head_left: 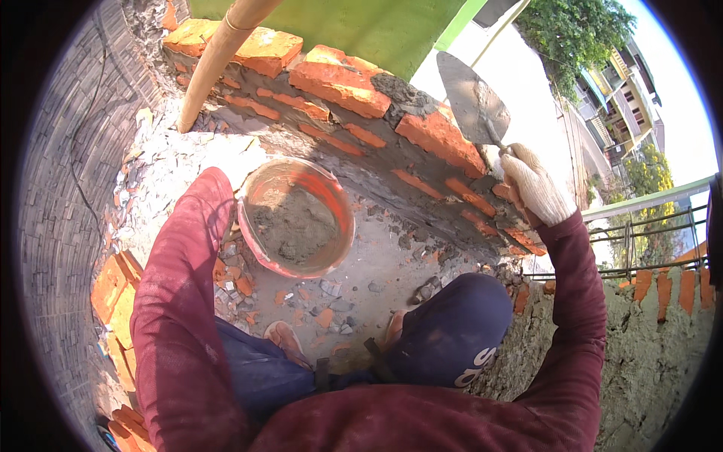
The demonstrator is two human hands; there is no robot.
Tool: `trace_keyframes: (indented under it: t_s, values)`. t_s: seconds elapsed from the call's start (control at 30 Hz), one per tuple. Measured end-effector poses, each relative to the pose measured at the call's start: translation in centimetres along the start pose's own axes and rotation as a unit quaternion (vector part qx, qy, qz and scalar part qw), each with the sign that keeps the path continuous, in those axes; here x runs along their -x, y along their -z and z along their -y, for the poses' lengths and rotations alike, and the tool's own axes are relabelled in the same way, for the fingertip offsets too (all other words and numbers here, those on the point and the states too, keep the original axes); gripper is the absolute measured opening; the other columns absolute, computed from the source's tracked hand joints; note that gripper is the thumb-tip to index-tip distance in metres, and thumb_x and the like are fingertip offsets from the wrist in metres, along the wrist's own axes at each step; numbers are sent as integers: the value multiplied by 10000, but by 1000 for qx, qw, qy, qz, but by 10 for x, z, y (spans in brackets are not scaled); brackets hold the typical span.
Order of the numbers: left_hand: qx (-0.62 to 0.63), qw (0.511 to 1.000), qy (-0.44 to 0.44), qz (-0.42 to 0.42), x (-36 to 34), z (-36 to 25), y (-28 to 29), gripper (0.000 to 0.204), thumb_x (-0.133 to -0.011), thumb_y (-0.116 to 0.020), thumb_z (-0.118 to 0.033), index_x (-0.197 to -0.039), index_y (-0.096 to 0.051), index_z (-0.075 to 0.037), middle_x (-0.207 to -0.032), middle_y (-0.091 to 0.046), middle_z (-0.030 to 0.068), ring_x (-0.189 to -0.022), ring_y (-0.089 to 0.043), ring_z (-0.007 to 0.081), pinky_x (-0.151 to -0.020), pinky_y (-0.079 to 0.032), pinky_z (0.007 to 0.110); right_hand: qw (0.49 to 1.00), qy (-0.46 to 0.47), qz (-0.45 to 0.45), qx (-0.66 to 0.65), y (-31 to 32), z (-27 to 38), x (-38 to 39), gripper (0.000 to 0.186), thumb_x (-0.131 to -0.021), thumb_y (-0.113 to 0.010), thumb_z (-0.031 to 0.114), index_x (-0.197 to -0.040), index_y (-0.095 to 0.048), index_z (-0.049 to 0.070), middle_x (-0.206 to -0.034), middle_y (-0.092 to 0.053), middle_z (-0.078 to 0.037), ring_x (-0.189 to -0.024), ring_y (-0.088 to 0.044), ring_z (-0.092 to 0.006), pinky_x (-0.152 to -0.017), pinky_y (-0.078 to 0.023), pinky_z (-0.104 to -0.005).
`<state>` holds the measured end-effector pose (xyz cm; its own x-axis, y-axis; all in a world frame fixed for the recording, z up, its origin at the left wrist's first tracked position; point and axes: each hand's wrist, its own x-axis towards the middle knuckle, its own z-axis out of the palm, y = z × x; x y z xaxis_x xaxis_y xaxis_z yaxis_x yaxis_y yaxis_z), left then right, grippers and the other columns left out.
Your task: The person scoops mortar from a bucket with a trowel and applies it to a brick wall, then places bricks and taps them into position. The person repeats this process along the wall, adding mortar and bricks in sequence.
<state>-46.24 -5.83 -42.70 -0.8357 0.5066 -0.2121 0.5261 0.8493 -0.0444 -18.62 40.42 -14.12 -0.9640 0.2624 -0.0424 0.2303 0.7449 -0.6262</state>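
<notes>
My right hand point(538, 187), in a pale knitted glove, is closed around the handle of a pointed trowel point(468, 102). The mortar-smeared blade is raised over the right part of a low brick wall point(343, 89). Wet grey mortar point(407, 102) sits between two bricks of the top course. My left hand point(239, 160) reaches past the sleeve end near the bucket's far left rim; glare washes out its fingers. Below it stands an orange-red bucket point(348, 226) partly filled with grey mortar point(292, 224).
A bamboo pole point(215, 68) leans against the wall at the far left. Brick rubble point(324, 316) litters the floor around my feet. Loose bricks point(117, 301) are stacked at left. At right are a rough mortared wall point(640, 354) and metal bars point(640, 241).
</notes>
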Motion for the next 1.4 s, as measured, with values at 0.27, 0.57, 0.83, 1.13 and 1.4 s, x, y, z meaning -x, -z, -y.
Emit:
trace_keyframes:
  t_s: [0.27, 0.57, 0.83, 1.13, 1.4]
  values:
    - [43, 998, 47, -9, 9, -20, 28, 666, -1055, -476, -568, -1567, -550, -148, -1607, -525, 158, -1440, -478, 400, -1239, -328, 509, 941, -204, 152, -222, -33, 27, -38, 309, -1113, -528, 319, -1099, -611, 22, -656, -564, -26, -384, -469, -84, -309, -415, -243]
    - [-65, 993, 9, 99, 21, -27, 55, 699, -1069, -344, -662, -1661, -394, -295, -1753, -326, 59, -1612, -283, 330, -1317, -161, 596, 952, -211, 219, -42, -2, 37, -39, 331, -1113, -512, 299, -1072, -627, -8, -677, -587, -30, -430, -503, -100, -375, -425, -255]
    - [-16, 999, 44, -9, 2, -23, 18, 652, -1073, -386, -594, -1584, -531, -214, -1636, -517, 97, -1474, -480, 394, -1270, -287, 522, 879, -299, 179, -325, 3, 27, -8, 373, -1126, -501, 316, -1065, -636, -26, -679, -609, -22, -428, -526, -109, -354, -458, -262]
    - [40, 997, 69, 21, -3, -19, 20, 646, -1061, -413, -612, -1506, -591, -178, -1559, -582, 105, -1375, -551, 399, -1190, -360, 540, 937, -239, 219, -127, -33, 67, -73, 341, -1114, -496, 335, -1034, -617, 26, -669, -577, -7, -419, -493, -92, -326, -426, -244]
    - [32, 994, 98, 38, 3, -27, 26, 806, -1008, -426, -735, -1598, -520, -194, -1665, -485, 107, -1524, -417, 388, -1283, -248, 512, 973, -141, 178, 46, 23, 63, -24, 353, -1084, -561, 344, -1017, -634, 5, -667, -571, -5, -459, -509, -97, -395, -424, -262]
